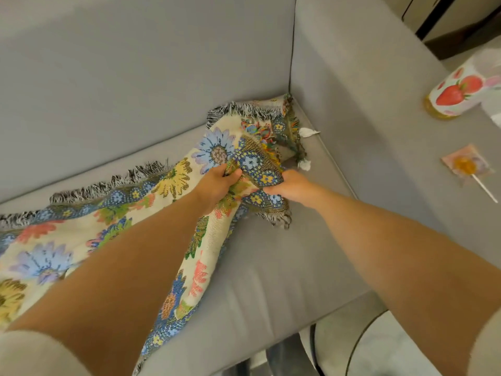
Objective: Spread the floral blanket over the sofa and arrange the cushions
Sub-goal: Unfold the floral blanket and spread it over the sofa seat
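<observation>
**Two hands on one blanket at the sofa's corner**

Two bare forearms with pale sleeves at the bottom edge reach forward from the camera. One blanket, with flowers and a fringe, lies on the seat of one grey sofa. It covers the left part of the seat and is bunched up toward the corner where the backrest meets the right armrest; the right part of the seat is bare.

The left hand grips a raised fold of the blanket, fingers curled into the cloth. The right hand grips the blue border just beside it, so both hands are close together, both clamped on the blanket. The fingertips of both are hidden in the folds.

Two small white scraps lie beside the blanket's corner; I cannot tell what they are. On the wide armrest lie one wrapped lollipop and one strawberry-printed thing, cut off by the right edge and blurred. The blanket's left part is cut off by the frame. No cushions are visible.
</observation>
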Tool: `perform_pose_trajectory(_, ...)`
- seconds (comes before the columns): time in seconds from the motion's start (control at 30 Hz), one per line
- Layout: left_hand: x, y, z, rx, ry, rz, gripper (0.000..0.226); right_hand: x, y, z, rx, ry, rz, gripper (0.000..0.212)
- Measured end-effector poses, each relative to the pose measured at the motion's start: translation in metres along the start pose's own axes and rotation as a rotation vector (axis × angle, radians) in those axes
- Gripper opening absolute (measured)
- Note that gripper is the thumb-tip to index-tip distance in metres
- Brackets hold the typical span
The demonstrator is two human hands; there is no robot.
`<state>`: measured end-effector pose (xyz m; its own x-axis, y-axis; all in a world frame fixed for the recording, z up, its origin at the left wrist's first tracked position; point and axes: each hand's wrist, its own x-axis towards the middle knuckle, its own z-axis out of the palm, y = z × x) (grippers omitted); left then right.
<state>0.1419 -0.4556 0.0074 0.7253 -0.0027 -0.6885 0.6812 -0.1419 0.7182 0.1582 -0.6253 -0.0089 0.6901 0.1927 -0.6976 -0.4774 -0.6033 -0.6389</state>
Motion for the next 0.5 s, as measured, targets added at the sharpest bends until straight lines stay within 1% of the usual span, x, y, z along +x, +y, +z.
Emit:
perform_pose_trajectory(0.03, 0.003, -0.002, 0.000, 0.048, 0.103, 0.020, 0.018, -0.003, -0.002, 0.003, 0.034, 0.032, -0.001, 0.034)
perform_pose_trajectory(0.07, 0.004, -0.003, 0.000, 0.159, 0.226, 0.030, 0.027, -0.007, -0.006, 0.006, 0.100, 0.046, -0.002, 0.032)
perform_pose_trajectory(0.13, -0.001, -0.002, 0.002, 0.459, 0.515, 0.042, 0.042, -0.010, -0.018, 0.010, 0.268, 0.033, 0.001, 0.034)
perform_pose_trajectory(0.17, -0.009, 0.001, 0.005, 0.544, 0.613, 0.089, 0.045, -0.009, -0.024, 0.011, 0.338, 0.032, 0.011, 0.038)
perform_pose_trajectory(0.2, -0.018, 0.003, 0.009, 0.569, 0.632, 0.163, 0.044, -0.007, -0.028, 0.011, 0.399, 0.048, 0.034, 0.043)
perform_pose_trajectory(0.23, -0.025, 0.003, 0.014, 0.562, 0.570, 0.234, 0.039, 0.000, -0.027, 0.011, 0.468, 0.068, 0.055, 0.047)
perform_pose_trajectory(0.27, -0.031, 0.002, 0.018, 0.537, 0.445, 0.271, 0.031, 0.005, -0.025, 0.009, 0.541, 0.080, 0.075, 0.047)
perform_pose_trajectory(0.3, -0.035, -0.001, 0.023, 0.522, 0.296, 0.268, 0.026, 0.006, -0.024, 0.006, 0.607, 0.089, 0.098, 0.042)
perform_pose_trajectory(0.33, -0.041, -0.005, 0.024, 0.528, 0.150, 0.237, 0.026, 0.001, -0.026, 0.003, 0.662, 0.112, 0.122, 0.035)
perform_pose_trajectory(0.37, -0.044, -0.009, 0.024, 0.537, 0.020, 0.197, 0.035, -0.010, -0.030, 0.000, 0.697, 0.132, 0.140, 0.028)
perform_pose_trajectory(0.43, -0.053, -0.017, 0.025, 0.529, -0.187, 0.104, 0.060, -0.034, -0.036, -0.005, 0.733, 0.155, 0.143, 0.018)
perform_pose_trajectory(0.47, -0.056, -0.022, 0.026, 0.554, -0.231, 0.083, 0.070, -0.040, -0.035, -0.006, 0.751, 0.149, 0.143, 0.013)
perform_pose_trajectory(0.5, -0.059, -0.028, 0.027, 0.647, -0.231, 0.102, 0.075, -0.046, -0.031, -0.007, 0.775, 0.140, 0.135, 0.008)
